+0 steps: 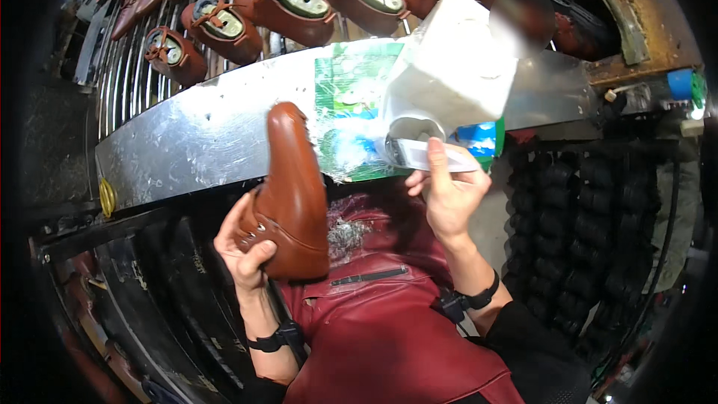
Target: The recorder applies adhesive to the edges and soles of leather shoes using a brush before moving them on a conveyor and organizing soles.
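Standing across the middle as a long barrier: a scratched metal shelf, blocking any straight reach from the lap to the wire rack behind. Crowding that rack: a row of brown shoes, almost touching, leaving only thin gaps between them. Filling the shelf's right part: a tilted white container over a green printed sheet. Occupying the room just below the shelf edge: the left hand gripping a brown shoe upper, and the right hand pinching a white strip. Remaining open: a narrow gap between the two hands, above the red apron. Closing the right side: stacked dark rollers.
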### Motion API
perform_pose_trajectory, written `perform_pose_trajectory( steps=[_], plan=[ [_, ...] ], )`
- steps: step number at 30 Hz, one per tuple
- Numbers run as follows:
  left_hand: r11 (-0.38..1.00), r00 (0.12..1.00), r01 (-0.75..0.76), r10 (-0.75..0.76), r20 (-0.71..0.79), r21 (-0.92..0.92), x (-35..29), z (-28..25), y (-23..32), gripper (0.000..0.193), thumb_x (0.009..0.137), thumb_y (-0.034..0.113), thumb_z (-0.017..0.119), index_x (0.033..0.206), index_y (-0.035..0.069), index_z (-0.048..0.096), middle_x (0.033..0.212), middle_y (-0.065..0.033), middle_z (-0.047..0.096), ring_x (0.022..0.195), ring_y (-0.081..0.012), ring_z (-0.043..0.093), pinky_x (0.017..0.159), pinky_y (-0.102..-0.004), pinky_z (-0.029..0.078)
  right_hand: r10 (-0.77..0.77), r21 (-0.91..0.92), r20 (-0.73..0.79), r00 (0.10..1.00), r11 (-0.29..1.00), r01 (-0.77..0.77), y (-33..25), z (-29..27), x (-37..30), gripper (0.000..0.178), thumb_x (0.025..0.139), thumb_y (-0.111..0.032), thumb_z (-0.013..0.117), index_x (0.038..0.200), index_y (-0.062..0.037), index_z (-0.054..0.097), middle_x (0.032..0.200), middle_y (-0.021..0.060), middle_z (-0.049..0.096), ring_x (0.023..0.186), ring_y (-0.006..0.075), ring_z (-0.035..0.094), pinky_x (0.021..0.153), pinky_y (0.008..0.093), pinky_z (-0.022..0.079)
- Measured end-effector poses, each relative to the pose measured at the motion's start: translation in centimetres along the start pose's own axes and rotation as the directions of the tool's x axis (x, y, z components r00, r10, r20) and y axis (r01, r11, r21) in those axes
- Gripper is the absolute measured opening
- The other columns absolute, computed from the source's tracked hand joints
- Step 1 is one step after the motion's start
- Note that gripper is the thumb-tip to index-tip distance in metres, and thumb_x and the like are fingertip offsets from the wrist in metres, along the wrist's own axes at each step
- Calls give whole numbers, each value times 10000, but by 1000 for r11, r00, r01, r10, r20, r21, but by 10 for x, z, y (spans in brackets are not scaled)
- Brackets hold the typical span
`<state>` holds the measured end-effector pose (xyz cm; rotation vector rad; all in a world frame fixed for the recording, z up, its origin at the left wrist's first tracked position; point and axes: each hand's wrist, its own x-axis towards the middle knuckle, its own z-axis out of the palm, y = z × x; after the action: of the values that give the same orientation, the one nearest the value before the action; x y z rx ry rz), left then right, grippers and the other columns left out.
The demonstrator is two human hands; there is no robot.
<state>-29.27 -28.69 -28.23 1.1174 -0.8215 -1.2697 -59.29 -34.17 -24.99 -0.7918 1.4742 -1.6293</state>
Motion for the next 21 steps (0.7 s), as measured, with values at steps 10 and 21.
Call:
perform_pose_trajectory(
  steps=[10, 21],
  plan=[
    [985, 987, 137, -127, 99, -103, -31, -2, -1, 729, 658, 61, 855, 1342, -89, 654, 1097, -204, 773, 980, -273, 764, 951, -404, 599, 302, 278, 461, 834, 844, -459, -46, 22, 25, 181, 940, -107, 677, 866, 52, 724, 794, 158, 734, 534, 199, 655, 456, 298, 494],
    [941, 983, 175, -149, 110, -288, -19, 13, 9, 634, 883, 240, 749, 1363, -132, 565, 1265, -229, 698, 1129, -318, 720, 1030, -445, 575, 6, 144, 635, 773, 982, -125, -34, -3, -73, 140, 900, -48, 768, 939, 85, 743, 938, 154, 763, 776, 163, 706, 704, 297, 562]
  ],
)
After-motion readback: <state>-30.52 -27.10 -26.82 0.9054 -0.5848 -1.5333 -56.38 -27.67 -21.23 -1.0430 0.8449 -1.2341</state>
